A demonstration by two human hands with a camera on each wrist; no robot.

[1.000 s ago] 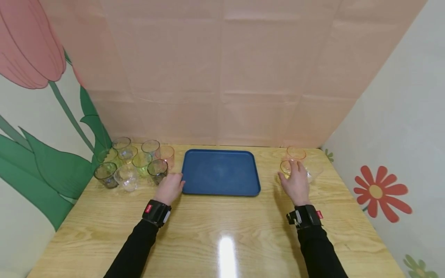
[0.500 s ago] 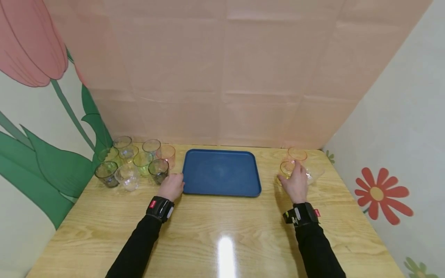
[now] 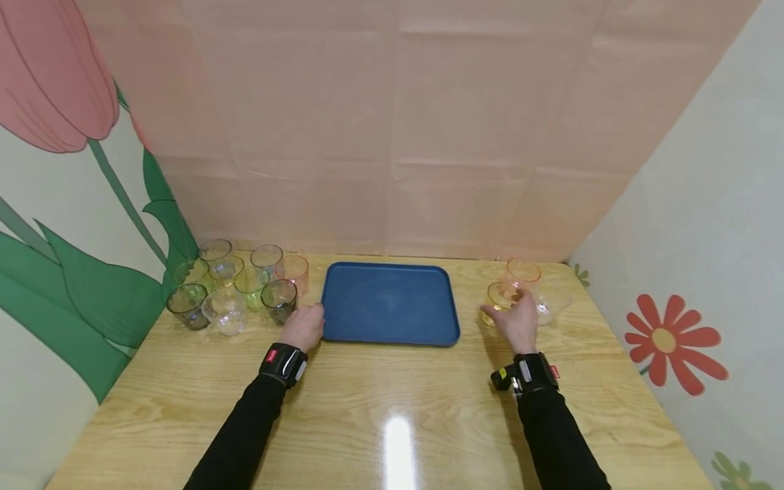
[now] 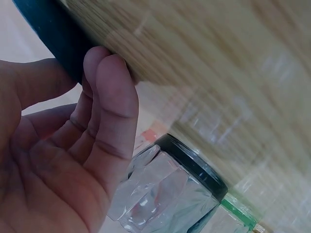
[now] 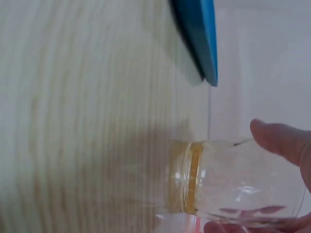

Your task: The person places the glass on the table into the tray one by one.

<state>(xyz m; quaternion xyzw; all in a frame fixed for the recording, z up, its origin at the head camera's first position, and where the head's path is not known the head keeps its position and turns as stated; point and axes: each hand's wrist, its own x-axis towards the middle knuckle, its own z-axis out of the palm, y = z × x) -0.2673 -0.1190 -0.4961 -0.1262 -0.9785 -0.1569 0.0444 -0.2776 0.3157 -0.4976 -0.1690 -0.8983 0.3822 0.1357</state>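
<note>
My left hand (image 3: 302, 327) pinches the left front edge of a blue rectangular tray (image 3: 390, 303). In the left wrist view the thumb and curled fingers (image 4: 116, 90) meet at the tray's rim. Just left of that hand stands a dark grey glass (image 3: 279, 299), seen close up in the left wrist view. Over on the right, my right hand (image 3: 520, 324) holds a yellow-tinted glass (image 3: 502, 292) between thumb and fingers. Its amber base (image 5: 193, 178) is close to the tabletop in the right wrist view. A pink-rimmed glass (image 3: 523, 270) is behind it, and a clear glass (image 3: 553, 306) lies right of the hand.
Several tinted and clear glasses crowd the left side, among them a green glass (image 3: 251, 284), a pink glass (image 3: 296, 272) and a dark glass (image 3: 188, 305). The wooden table (image 3: 367, 401) meets a pink-covered back wall (image 3: 392, 136) and a white right wall (image 3: 692, 238).
My right hand has shifted slightly left and its thumb and fingers have closed around the yellow glass, which moves a little left. My left hand stays on the tray's edge.
</note>
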